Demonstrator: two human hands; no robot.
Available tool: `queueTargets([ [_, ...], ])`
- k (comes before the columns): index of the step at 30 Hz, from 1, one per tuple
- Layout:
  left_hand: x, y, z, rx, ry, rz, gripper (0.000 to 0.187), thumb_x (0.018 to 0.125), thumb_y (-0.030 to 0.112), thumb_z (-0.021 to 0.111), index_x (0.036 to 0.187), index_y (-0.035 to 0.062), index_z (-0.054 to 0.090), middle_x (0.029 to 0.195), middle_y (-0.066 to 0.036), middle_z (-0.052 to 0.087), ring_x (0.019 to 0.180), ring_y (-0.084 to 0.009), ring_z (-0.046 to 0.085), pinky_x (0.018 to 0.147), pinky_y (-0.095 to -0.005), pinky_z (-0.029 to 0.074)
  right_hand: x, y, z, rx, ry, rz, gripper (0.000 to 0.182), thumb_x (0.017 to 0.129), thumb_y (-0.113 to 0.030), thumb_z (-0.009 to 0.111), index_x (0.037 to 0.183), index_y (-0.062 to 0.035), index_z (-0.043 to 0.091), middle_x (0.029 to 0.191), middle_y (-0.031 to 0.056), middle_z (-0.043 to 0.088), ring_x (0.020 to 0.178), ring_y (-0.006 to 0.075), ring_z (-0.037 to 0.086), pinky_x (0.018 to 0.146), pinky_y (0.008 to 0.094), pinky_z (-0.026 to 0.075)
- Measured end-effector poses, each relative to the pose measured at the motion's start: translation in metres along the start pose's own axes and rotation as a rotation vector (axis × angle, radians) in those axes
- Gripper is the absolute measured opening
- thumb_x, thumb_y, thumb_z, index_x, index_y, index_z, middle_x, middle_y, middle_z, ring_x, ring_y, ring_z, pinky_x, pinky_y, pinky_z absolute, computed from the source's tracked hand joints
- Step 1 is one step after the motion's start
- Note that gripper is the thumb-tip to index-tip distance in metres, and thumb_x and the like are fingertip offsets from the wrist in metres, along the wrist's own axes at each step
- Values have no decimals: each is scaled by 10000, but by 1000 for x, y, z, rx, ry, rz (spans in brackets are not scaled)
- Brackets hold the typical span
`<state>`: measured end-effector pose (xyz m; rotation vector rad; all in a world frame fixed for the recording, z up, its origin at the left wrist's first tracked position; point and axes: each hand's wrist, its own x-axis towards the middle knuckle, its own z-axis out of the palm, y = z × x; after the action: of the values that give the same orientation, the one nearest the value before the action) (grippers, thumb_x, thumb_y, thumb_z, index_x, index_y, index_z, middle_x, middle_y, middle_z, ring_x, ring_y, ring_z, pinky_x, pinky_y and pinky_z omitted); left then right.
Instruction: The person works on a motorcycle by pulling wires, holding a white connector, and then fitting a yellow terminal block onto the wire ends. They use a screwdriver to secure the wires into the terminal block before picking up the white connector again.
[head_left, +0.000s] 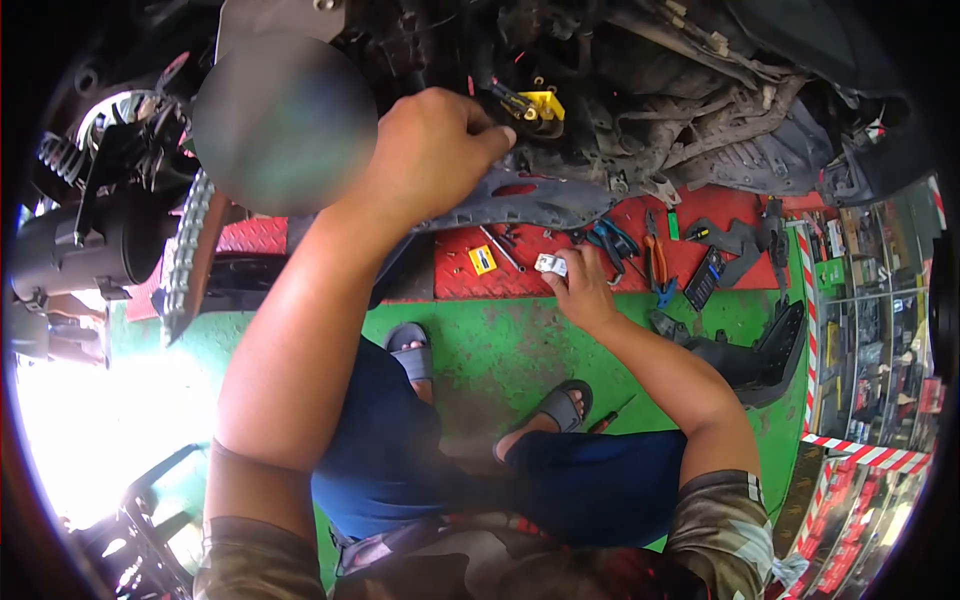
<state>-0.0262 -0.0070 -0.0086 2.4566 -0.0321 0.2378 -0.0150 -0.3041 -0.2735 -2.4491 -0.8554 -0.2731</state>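
My left hand [440,145] is raised against the underside of a dark motorbike [690,90]. Its fingers are curled closed; whatever lies in them is hidden. Just right of the fingertips sits a bright yellow part [543,105] among dark cables and brackets. Lower down, my right hand [587,290] pinches a small whitish block-shaped piece [551,264] between thumb and fingers, over a red ribbed platform [400,285]. Left of that piece lie a yellow packet [482,261] and a metal rod-like tool [503,249].
Pliers with orange handles [655,260], blue-handled pliers [612,238] and a black bit case [705,282] lie on the platform's right side. A black plastic panel [750,350] and a screwdriver [612,414] rest on the green floor [470,350]. Glass shelving [870,330] stands at right.
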Motion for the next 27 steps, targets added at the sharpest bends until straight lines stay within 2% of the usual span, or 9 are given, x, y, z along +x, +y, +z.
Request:
queueTargets([
  [2,0,4,2,-76,-21,-32,358,892,359,699,965,20,790,851,-259,718,873,-424,715,829,-480,572,-5,10,16,-8,8,107,444,874,-230,778,1204,-32,556,1100,220,548,1049,438,548,901,528,460],
  [7,1,6,6,-176,-98,-145,331,928,306,701,1014,-5,777,734,-157,725,583,-233,711,679,-363,574,-1,17,36,-83,-45,207,425,849,-256,797,1111,-29,552,1055,228,573,1006,435,588,865,527,479],
  [14,2,8,15,-295,-142,-183,332,954,243,671,1138,-24,741,729,-111,732,574,-166,703,564,-320,539,27,-24,-13,-230,-315,261,553,846,-370,807,1188,6,589,1140,249,624,1092,428,624,923,526,528],
  [16,1,7,20,-340,-134,-175,349,953,225,670,1179,-38,714,737,-113,735,572,-165,702,557,-313,537,53,-61,-62,-221,-947,211,570,853,-470,791,1087,39,686,1077,245,700,1075,401,675,921,513,556],
  [19,-3,13,24,-448,-134,-199,408,969,196,661,1283,-64,633,770,-110,730,586,-156,689,565,-283,536,86,-119,-145,-214,-983,109,559,866,-507,775,934,47,748,959,235,741,1002,394,714,885,495,576],
  [21,0,10,33,-532,-120,-241,416,966,173,666,1299,-65,590,762,-128,739,571,-162,700,526,-276,527,111,-136,-200,-133,-786,113,480,881,-435,767,830,41,732,850,242,721,940,403,718,848,507,572],
  [23,3,12,42,-551,-90,-230,375,965,170,674,1246,-66,596,739,-117,725,559,-156,689,509,-272,515,125,-119,-214,-165,-277,-69,355,830,-297,800,822,46,707,816,225,703,826,404,715,766,509,565],
  [25,1,16,49,-565,-61,-234,337,965,166,682,1194,-67,601,716,-106,711,547,-150,678,492,-268,504,154,-116,-233,-98,-260,49,226,843,-208,787,891,6,732,854,219,715,888,400,706,791,508,556],
  [27,6,21,53,-588,38,-253,246,953,153,707,1067,-47,619,683,-81,683,506,-131,639,465,-258,481,180,-89,-212,-94,4,-146,241,868,-178,759,1045,-17,729,963,190,740,917,371,717,802,478,559],
])
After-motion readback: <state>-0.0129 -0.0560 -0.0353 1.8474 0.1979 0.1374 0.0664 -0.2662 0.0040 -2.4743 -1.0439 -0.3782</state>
